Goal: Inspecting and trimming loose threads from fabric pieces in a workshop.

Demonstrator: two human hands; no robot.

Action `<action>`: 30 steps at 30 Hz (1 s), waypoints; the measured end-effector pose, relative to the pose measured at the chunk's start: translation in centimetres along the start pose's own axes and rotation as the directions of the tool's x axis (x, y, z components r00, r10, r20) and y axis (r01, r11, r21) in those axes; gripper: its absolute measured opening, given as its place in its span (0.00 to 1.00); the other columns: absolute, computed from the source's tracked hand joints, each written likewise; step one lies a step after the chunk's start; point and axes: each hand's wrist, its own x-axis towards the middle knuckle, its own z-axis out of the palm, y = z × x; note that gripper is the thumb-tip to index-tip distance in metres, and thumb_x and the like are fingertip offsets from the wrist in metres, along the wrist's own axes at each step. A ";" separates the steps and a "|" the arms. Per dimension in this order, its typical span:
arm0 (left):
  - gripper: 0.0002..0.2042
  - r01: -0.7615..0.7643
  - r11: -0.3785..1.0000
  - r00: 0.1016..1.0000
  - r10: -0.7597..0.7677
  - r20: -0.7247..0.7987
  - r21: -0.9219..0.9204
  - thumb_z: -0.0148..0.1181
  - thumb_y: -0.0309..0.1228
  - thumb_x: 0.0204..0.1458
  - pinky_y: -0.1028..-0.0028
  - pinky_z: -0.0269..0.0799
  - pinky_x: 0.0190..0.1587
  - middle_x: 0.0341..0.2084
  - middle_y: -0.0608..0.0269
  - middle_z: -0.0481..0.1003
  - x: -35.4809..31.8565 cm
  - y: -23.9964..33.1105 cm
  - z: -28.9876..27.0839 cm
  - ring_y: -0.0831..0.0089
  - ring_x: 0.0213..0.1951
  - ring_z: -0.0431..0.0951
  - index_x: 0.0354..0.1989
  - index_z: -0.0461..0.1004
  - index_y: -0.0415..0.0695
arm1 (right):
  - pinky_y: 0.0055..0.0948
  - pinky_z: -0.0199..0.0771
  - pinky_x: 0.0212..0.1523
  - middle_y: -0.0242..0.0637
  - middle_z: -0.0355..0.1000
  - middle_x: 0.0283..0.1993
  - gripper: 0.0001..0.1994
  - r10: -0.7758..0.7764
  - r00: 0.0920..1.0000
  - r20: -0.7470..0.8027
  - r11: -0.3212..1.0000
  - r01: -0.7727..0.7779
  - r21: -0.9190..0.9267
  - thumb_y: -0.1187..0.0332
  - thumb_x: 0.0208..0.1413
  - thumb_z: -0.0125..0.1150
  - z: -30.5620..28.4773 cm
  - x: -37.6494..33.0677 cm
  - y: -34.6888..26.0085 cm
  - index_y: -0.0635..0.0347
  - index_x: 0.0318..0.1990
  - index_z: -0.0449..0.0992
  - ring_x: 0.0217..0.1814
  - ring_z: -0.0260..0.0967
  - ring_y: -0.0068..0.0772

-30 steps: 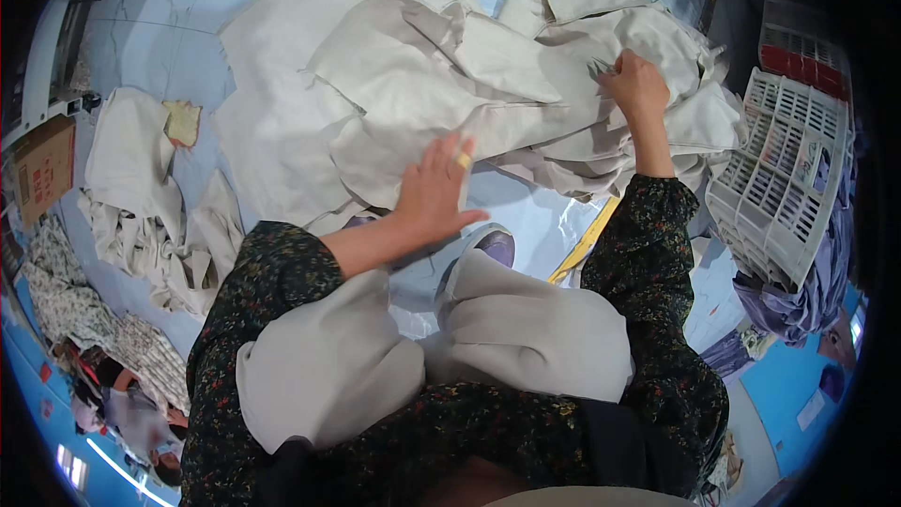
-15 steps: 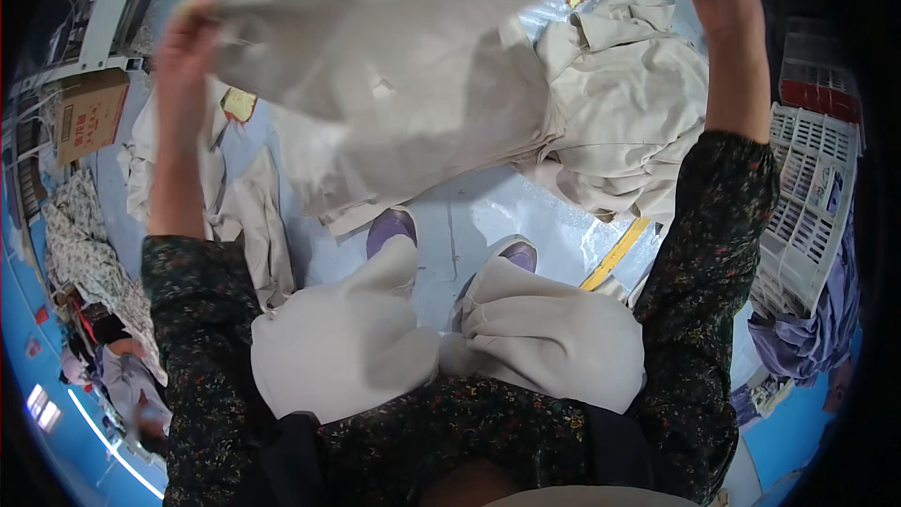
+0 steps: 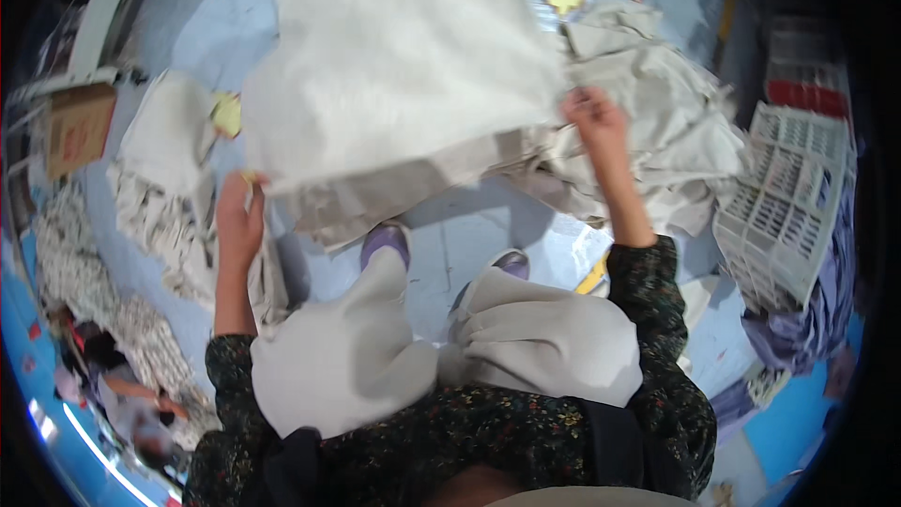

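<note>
The pale cloth (image 3: 394,75) hangs spread between both hands, long axis running left to right; the left hand (image 3: 239,216) pinches its lower corner. The right hand (image 3: 593,117) grips the opposite edge (slightly higher), beside the crumpled heap (image 3: 676,131).

head view, looking down, close overhead

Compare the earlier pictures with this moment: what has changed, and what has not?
Both hands, left hand and right hand, gripped the large pale grey cloth sheet, raised it off the pile, then lowered it. The heap of crumpled pale cloths and white plastic basket stayed put.
</note>
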 end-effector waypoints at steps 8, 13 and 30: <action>0.05 -0.032 1.000 0.968 0.030 0.247 0.001 0.55 0.24 0.57 0.56 0.70 0.42 0.33 0.47 0.76 -0.1 1.5 7.7 0.47 0.39 0.76 0.38 0.77 0.39 | 0.39 0.75 0.37 0.39 0.77 0.33 0.11 -0.381 0.912 -0.154 0.586 0.109 -0.803 0.66 0.52 0.66 -8.1 6.0 6.2 0.53 0.43 0.80 0.35 0.78 0.41; 0.05 -0.164 0.984 0.949 0.136 0.285 0.075 0.56 0.27 0.59 0.57 0.71 0.42 0.33 0.48 0.75 5.2 5.2 9.0 0.48 0.40 0.75 0.38 0.76 0.39 | 0.45 0.75 0.39 0.34 0.78 0.46 0.09 -0.356 0.933 0.059 0.342 0.189 -0.921 0.64 0.55 0.62 -9.7 15.2 7.0 0.49 0.43 0.80 0.40 0.77 0.48; 0.10 -0.177 0.214 0.850 0.525 -0.040 -0.961 0.52 0.30 0.67 0.70 0.73 0.45 0.31 0.60 0.77 19.3 31.6 7.3 0.71 0.37 0.77 0.45 0.75 0.35 | 0.20 0.57 0.23 0.27 0.67 0.26 0.03 -0.905 0.425 0.025 0.293 0.664 -0.688 0.79 0.62 0.56 -5.1 -0.3 -25.0 0.62 0.35 0.72 0.21 0.61 0.19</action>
